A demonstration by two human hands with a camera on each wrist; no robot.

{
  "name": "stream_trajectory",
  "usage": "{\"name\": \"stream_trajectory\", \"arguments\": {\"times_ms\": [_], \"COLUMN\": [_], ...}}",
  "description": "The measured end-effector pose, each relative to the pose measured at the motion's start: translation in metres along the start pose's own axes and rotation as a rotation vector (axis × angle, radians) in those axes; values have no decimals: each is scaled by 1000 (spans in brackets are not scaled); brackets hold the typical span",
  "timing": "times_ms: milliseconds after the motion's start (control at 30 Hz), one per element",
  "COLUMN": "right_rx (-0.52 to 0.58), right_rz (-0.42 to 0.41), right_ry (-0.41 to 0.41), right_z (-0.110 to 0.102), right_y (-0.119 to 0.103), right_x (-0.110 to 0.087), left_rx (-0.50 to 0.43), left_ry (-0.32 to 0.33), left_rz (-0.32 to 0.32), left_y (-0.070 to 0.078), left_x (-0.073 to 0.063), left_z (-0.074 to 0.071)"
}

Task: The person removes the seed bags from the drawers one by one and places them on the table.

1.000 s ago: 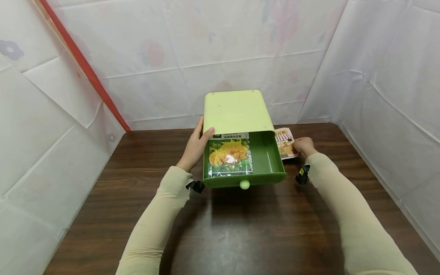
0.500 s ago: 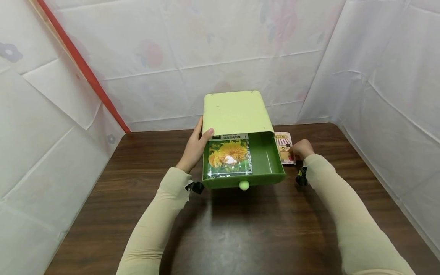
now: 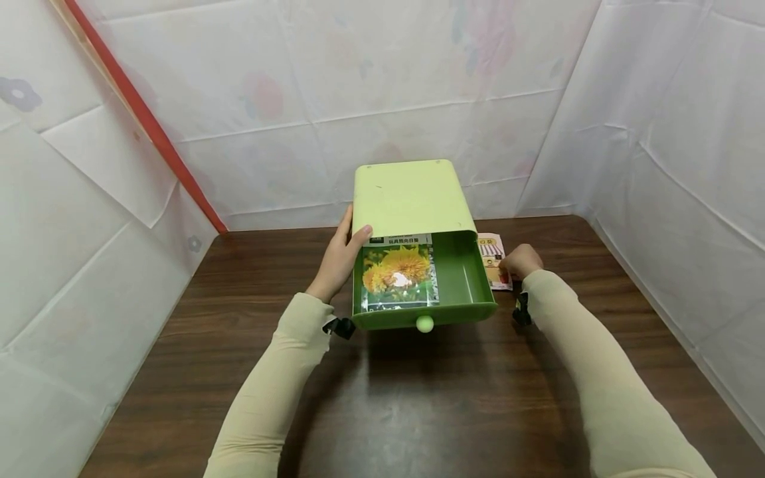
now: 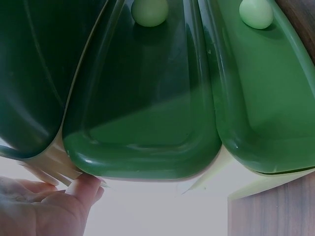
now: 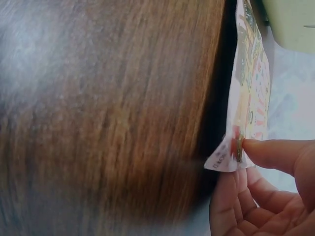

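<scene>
A light green drawer cabinet (image 3: 412, 196) stands with its top drawer (image 3: 460, 269) pulled out. In that drawer lies a seed packet with yellow flowers (image 3: 397, 272). My left hand (image 3: 337, 262) rests against the cabinet's left side, fingers extended along it and thumb at the top front corner. My right hand (image 3: 522, 261) is to the right of the cabinet and pinches a pink, printed packet (image 3: 493, 259) by its edge. Thumb on one face and fingers behind, as the right wrist view shows, that hand (image 5: 270, 187) holds the packet (image 5: 251, 103) above the table.
Below the pulled-out drawer, the left wrist view shows two shut green drawers, a middle one (image 4: 142, 113) and another (image 4: 270, 88), with round knobs. The dark wooden table (image 3: 406, 411) is bordered by sheet-covered walls (image 3: 358, 79) at the back and sides.
My right hand has moved slightly left and toward me, and the pink packet has shifted and tilted with it. The left hand stays at the cabinet; the drawer and flower packet are unmoved.
</scene>
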State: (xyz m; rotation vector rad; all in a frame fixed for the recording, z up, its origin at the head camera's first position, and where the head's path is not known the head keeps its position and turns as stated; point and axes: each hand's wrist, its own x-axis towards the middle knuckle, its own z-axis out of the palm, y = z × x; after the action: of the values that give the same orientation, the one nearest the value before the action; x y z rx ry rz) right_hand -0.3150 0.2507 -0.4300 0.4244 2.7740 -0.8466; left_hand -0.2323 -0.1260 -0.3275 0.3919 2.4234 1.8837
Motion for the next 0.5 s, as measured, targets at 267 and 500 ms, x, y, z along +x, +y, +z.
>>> {"name": "stream_trajectory", "arguments": {"times_ms": [267,500], "right_rx": [43,41], "right_rz": [2,15], "right_ry": [-54,-53], "right_z": [1,0], "right_y": [1,2], "right_x": [1,3], "left_rx": [-9,-14], "left_ry": [13,20], "left_rz": [10,20], "left_y": [-26,-27], "left_x": [14,14], "left_z": [-2,-1]}}
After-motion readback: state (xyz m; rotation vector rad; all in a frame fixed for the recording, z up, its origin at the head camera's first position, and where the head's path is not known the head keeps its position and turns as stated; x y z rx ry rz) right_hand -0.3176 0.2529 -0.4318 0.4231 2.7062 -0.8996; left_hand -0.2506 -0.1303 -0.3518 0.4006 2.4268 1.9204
